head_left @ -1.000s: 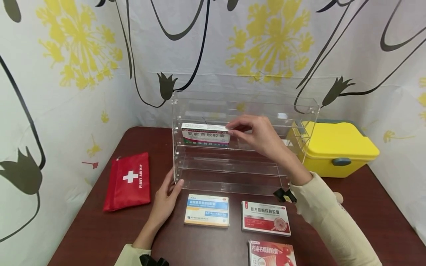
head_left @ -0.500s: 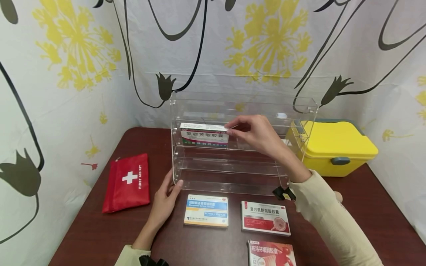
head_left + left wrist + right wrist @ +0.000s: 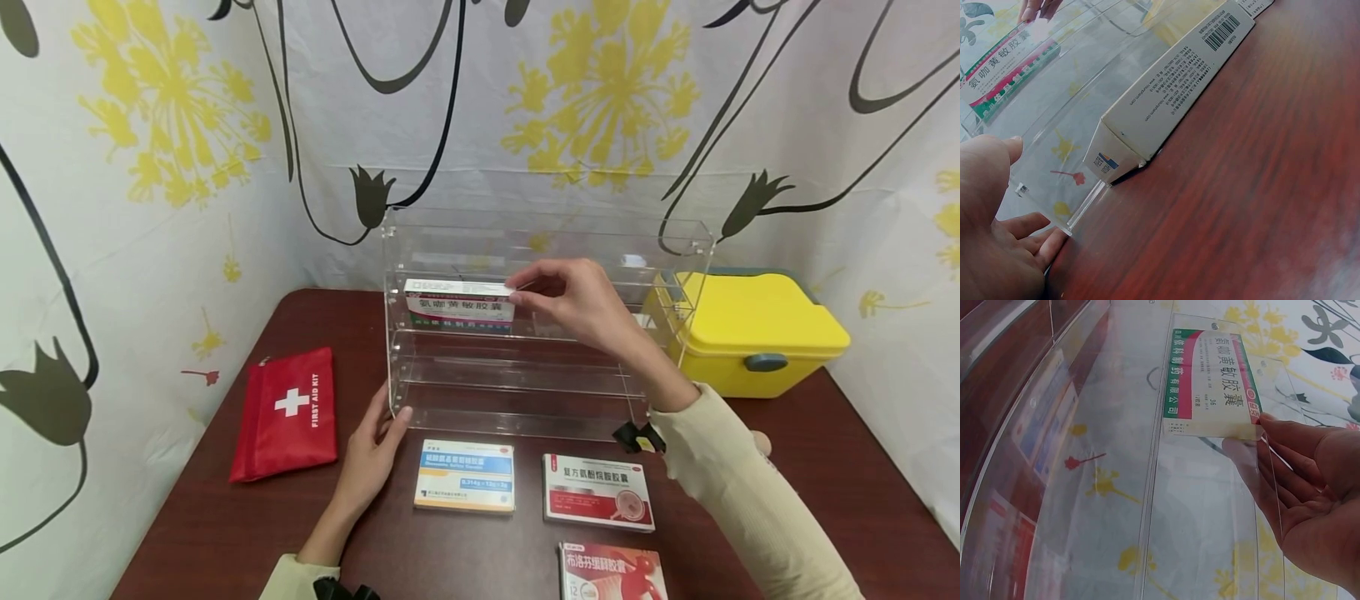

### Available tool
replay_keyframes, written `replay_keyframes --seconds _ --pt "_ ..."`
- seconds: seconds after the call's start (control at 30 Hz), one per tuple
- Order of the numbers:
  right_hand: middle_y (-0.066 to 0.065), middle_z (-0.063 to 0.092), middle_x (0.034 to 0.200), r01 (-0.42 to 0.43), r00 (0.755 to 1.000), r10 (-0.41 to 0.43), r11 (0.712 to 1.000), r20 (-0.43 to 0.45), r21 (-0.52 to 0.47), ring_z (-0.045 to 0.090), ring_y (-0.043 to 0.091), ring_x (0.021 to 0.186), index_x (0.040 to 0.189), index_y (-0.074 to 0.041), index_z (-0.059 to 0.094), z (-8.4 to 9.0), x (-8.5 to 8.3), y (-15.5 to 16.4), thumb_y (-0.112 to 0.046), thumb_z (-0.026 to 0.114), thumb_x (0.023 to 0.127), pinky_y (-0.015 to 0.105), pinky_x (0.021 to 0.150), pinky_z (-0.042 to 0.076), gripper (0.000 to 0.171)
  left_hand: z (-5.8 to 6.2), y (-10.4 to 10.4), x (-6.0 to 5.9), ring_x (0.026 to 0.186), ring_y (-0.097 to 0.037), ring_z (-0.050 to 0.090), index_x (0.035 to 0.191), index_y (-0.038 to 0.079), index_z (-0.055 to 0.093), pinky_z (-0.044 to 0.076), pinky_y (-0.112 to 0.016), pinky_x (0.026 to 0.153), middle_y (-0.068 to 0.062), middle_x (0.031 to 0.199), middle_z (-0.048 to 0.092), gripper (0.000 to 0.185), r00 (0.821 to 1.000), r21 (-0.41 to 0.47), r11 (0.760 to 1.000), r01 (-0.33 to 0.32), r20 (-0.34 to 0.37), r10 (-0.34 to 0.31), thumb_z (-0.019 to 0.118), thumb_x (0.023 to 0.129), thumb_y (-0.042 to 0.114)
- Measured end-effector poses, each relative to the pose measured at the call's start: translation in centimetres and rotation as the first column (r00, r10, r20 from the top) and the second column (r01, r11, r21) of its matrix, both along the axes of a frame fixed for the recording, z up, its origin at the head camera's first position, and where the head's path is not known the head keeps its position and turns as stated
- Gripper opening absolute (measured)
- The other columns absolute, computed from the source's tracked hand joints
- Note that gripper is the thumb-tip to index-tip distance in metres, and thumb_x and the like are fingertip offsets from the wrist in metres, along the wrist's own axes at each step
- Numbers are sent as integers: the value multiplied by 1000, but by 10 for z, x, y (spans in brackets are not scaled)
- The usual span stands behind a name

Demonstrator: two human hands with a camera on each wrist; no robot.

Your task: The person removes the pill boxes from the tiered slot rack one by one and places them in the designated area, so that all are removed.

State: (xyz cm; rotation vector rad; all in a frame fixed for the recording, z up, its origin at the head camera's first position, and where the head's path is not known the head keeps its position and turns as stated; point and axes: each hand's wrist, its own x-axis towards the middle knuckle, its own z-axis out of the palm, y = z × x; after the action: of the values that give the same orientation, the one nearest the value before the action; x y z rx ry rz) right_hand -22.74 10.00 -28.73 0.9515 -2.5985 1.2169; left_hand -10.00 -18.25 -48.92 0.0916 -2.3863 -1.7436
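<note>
— Anything different from a second ago?

— Very little. The green-and-pink medicine box (image 3: 459, 303) on the middle tier of the clear acrylic shelf (image 3: 697, 242) now sits slightly further left than before, and the right hand (image 3: 577, 302) at its right end has shifted left with it, fingers (image 3: 525, 283) on the box's corner.

— And between the last half second and now?

— Hardly any shift; box and hand look nearly the same.

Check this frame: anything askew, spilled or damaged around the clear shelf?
Nothing stands out. The green-and-pink medicine box stands upright on a tier of the clear acrylic shelf, the right hand at its end. The left hand rests on the shelf's front left corner. Three more boxes lie flat on the table, undamaged.
</note>
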Motion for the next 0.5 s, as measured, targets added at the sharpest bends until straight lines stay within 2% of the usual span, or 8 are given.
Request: replay_keyframes --seconds 0.23,0.5 --pt "-5 73 92 9 999 -7 999 41 -51 68 10 78 102 -17 77 1 0 0 -22 74 89 27 65 55 14 0 0 0 123 -20 54 149 45 34 48 -45 96 1 145 47 59 1000 4 1000 11 -21 -11 62 96 41" --pt "-5 73 93 18 999 -15 997 43 -77 69 11 79 103 -18 77 3 0 1 -24 74 89 27 66 55 15 1 0 0 125 -19 51 148 50 31 47 -45 96 5 146 45 61 1000 0 1000 0 12 0 62 96 39"
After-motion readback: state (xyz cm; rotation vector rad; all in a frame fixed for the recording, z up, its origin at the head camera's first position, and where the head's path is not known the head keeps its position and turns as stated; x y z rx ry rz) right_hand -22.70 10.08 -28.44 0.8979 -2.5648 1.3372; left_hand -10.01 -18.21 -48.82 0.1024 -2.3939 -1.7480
